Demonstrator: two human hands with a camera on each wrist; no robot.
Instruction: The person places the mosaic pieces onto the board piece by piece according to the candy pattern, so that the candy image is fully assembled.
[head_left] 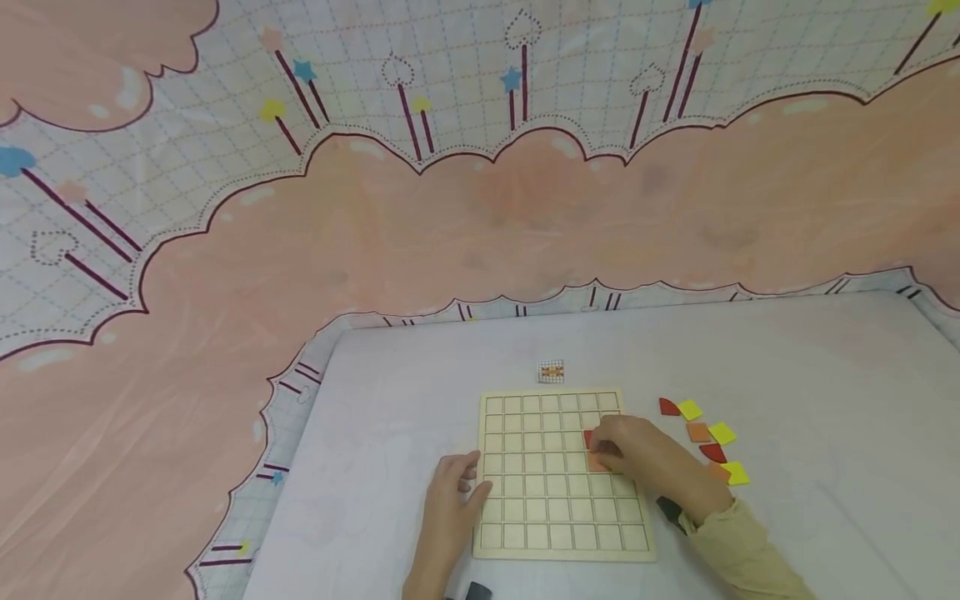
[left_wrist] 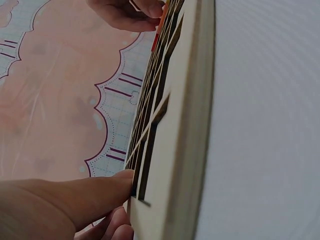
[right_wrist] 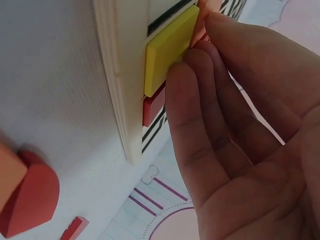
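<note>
A pale wooden grid board [head_left: 536,533] lies on the table. My left hand [head_left: 452,500] rests at its left edge, thumb touching the rim, other fingers beside it. Over the board's right side, my right hand [head_left: 645,457] pinches an orange tile [head_left: 597,462] with bent fingertips; the grip is partly hidden. Just beyond the orange tile sits a red piece [head_left: 588,438]. In the right wrist view, a yellow tile [right_wrist: 170,52] touches my fingers near the board's edge. Another red piece [right_wrist: 154,106] lies past it.
Loose pieces lie right of the board: yellow squares [head_left: 722,432], an orange square [head_left: 698,432] and red rounded pieces [head_left: 669,407]. A small patterned card [head_left: 551,372] lies beyond the board. Dark objects show beside my right wrist and near my left wrist. Patterned cloth [head_left: 450,233] hangs behind the table.
</note>
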